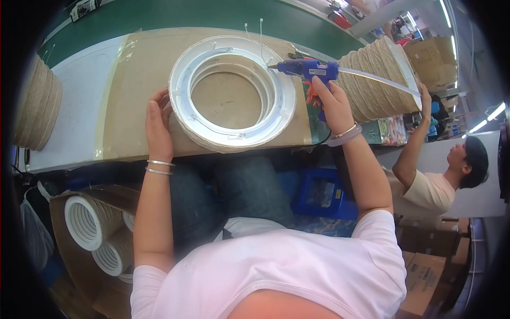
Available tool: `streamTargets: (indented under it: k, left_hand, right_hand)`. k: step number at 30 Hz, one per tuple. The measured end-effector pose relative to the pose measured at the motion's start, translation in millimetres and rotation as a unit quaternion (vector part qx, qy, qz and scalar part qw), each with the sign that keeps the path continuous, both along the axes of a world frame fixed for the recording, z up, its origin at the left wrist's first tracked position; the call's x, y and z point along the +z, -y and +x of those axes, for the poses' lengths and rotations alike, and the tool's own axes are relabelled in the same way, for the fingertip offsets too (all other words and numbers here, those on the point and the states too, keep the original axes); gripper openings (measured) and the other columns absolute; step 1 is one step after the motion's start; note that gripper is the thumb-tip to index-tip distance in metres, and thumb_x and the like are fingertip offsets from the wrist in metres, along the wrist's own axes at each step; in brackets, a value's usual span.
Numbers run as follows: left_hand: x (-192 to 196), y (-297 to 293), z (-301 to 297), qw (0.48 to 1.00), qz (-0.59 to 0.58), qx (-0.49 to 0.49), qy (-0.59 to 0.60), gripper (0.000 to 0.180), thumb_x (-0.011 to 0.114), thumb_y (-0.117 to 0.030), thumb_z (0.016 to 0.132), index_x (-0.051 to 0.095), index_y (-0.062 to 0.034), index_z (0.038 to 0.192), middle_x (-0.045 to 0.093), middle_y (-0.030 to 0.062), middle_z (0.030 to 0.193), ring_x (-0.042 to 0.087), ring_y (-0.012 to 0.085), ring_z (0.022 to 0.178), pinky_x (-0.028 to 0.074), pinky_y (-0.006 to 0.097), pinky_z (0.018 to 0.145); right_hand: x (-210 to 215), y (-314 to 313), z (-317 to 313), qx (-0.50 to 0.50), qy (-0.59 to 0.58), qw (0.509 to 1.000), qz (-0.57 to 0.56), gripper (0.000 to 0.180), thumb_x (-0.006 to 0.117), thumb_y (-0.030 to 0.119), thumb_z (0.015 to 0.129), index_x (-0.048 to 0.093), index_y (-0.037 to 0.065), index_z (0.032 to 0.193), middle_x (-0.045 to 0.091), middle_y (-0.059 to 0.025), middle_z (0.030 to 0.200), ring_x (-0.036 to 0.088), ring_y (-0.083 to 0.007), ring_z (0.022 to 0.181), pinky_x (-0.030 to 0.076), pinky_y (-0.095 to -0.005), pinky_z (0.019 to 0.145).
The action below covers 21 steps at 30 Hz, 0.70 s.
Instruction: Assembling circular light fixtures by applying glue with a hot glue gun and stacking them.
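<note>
On the cardboard-topped table lies a round, white-rimmed ring-shaped piece (186,114) with rope-like beige sides, its open middle facing up. My left hand (159,125) rests against its left side, fingers curved along the outer wall. In my right hand (333,103) is a blue glue gun (308,68) with an orange trigger and a long clear glue stick out of its back. The gun's nozzle points left and is at the ring's upper right rim, close to a thin white wire (261,40) that stands up there. Whether the nozzle touches the rim I cannot tell.
A beige rope-wrapped cylinder (366,82) stands at the right, with a co-worker's hand (425,101) on its edge. Another wrapped cylinder (38,106) is at the far left. Below left, a cardboard box (69,255) holds several white-rimmed pieces. A blue bin (324,194) sits under the table.
</note>
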<state>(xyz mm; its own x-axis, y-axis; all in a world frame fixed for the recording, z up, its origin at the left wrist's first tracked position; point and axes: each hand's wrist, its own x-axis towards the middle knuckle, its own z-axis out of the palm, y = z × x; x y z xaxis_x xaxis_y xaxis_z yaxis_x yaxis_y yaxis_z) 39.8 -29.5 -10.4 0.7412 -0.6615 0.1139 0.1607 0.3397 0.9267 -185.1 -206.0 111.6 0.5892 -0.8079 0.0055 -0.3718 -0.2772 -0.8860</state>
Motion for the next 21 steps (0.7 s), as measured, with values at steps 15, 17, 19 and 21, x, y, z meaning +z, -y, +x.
streamTargets:
  k: [15,17,19,21]
  left_hand:
    - [-0.3,0.5,-0.2,1.0,0.002,0.019,0.011,0.047,0.023,-0.041,0.088,0.042,-0.0022,0.109,0.043,0.0088,0.111,0.039,0.017,0.106,0.03,0.029,0.089]
    - [-0.7,0.1,0.0,1.0,0.003,0.021,0.012,0.047,0.023,-0.04,0.088,0.042,-0.0026,0.109,0.043,0.0086,0.111,0.039,0.0172,0.106,0.03,0.029,0.089]
    - [0.1,0.0,-0.7,1.0,0.003,0.022,0.009,0.047,0.023,-0.04,0.088,0.042,-0.0027,0.109,0.043,0.0085,0.111,0.039,0.0172,0.106,0.03,0.029,0.089]
    - [1.1,0.1,-0.8,1.0,0.004,0.023,0.007,0.047,0.023,-0.04,0.088,0.042,-0.0028,0.109,0.043,0.0084,0.111,0.039,0.0173,0.106,0.03,0.029,0.089]
  right_hand:
    - [6.3,-2.0,0.0,-0.023,-0.037,0.998,-0.051,0.032,0.048,0.034,0.081,0.05,0.007,0.065,0.047,0.0026,0.057,0.041,-0.0039,0.052,0.028,-0.0171,0.047]
    - [7.1,-1.8,-0.6,-0.026,-0.039,0.997,-0.057,0.032,0.048,0.034,0.081,0.05,0.007,0.064,0.046,0.003,0.057,0.041,-0.0037,0.052,0.028,-0.0171,0.047]
    - [6.8,-1.2,-1.3,-0.031,-0.04,0.997,-0.055,0.031,0.049,0.035,0.08,0.05,0.008,0.064,0.046,0.0035,0.056,0.041,-0.0035,0.051,0.028,-0.0171,0.046]
    - [6.8,-0.8,-1.6,-0.03,-0.045,0.997,-0.054,0.031,0.049,0.035,0.08,0.05,0.008,0.064,0.046,0.0035,0.056,0.041,-0.0034,0.051,0.028,-0.0171,0.046]
